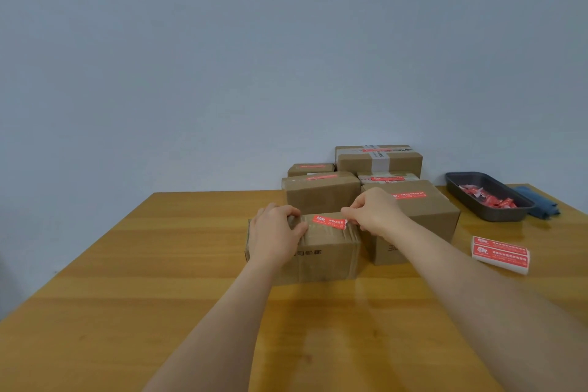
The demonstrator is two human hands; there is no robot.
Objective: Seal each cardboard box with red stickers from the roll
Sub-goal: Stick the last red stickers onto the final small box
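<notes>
Here, the nearest cardboard box [318,251] sits mid-worktop [127,280], the left hand [275,237] gripping its left top edge. The right hand [374,210] pinches the right end of a red sticker [329,222] lying across the box's top. The sticker roll [501,254] rests well apart, to the right.

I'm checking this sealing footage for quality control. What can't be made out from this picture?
Head view only:
- Print on the red sticker on the front box: too small and blurred to read.
- Box's left end: covered by the left hand.
- Sticker's right end: hidden by the right hand, so a pinch or press can't be told.
- Tray contents: red scraps, too small to identify.
- Rear boxes: partly hidden by nearer ones.
</notes>
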